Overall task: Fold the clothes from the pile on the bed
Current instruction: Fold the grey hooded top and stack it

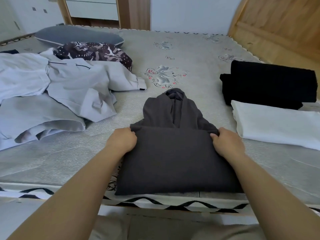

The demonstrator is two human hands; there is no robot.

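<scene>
Both forearms reach over the bed's near edge, left hand (pixel 123 142) and right hand (pixel 226 144) each closing a pinching grip on the dark grey hoodie (pixel 173 158); keep its doubled edge level, corners matched, hood centred beyond it.

A grey pillow (pixel 78 36) lay at the far left of the mattress (pixel 190 54), which carried a printed flower motif (pixel 163 77) near its middle and a black-and-white zigzag border (pixel 173 204) along its near edge. A wooden headboard (pixel 280 23) rose at the far right, and beyond the bed stood a white cabinet with drawers (pixel 91 7) in a wooden frame.
</scene>
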